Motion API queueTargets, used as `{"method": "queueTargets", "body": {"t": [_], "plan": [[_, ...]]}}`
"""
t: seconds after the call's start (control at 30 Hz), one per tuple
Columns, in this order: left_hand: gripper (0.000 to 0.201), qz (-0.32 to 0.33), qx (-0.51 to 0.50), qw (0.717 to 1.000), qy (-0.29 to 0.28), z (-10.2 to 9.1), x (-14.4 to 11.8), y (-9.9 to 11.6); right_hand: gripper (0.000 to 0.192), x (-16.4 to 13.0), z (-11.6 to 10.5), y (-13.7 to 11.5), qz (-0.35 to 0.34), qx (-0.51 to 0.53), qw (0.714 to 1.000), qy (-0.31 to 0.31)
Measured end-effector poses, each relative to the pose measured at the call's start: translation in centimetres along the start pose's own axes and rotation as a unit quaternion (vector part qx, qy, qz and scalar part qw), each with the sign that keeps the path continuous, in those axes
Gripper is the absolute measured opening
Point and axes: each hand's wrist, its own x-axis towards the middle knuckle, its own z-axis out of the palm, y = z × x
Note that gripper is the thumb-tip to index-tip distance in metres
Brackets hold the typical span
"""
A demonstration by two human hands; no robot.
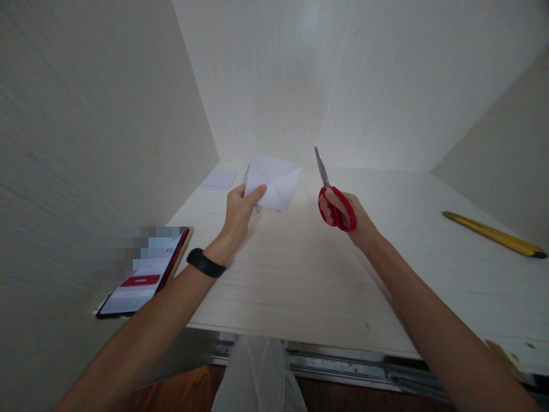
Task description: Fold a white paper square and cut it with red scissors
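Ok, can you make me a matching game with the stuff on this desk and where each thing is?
Things:
1. scissors
2. paper
3. phone
4. yellow ruler

Places:
A. leaning by the left wall
B. in the right hand
C. lying far right on the desk
D. pinched by the left hand

Pairs: 1-B, 2-D, 3-A, 4-C

Two hands are in view: the left hand [239, 207] and the right hand [347, 213]. There is one pair of red-handled scissors [332, 197], one creased white paper [274, 182], one small paper slip [219, 178] at eleven o'clock, one phone [143, 274], one yellow ruler [493, 234] at three o'clock, one black wristband [206, 263], one desk [300, 274].
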Motion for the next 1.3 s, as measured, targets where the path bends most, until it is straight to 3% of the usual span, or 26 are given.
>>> {"method": "queueTargets", "body": {"t": [0.27, 0.43, 0.73, 1.0, 1.3], "plan": [[0.022, 0.028, -0.008, 0.999, 0.021, 0.0, 0.0, -0.1, 0.051, -0.5, 0.2, -0.4, 0.001, -0.081, 0.983, -0.163], [0.023, 0.033, -0.050, 0.998, 0.008, 0.2, 0.0, 0.3, 0.052, -0.6, 0.5, 0.1, 0.059, -0.152, 0.958, -0.236], [0.022, 0.005, -0.138, 0.990, 0.009, 0.6, -0.1, 0.9, 0.055, -0.6, 0.4, -0.2, 0.063, -0.170, 0.957, -0.228], [0.022, 0.009, -0.143, 0.989, 0.026, 0.5, 0.0, 0.7, 0.052, -0.6, 0.3, 0.1, 0.069, -0.161, 0.961, -0.215], [0.022, -0.012, -0.140, 0.990, -0.019, 0.7, -0.3, 0.9, 0.046, -0.7, 0.6, -0.4, 0.073, -0.167, 0.962, -0.204]]}}
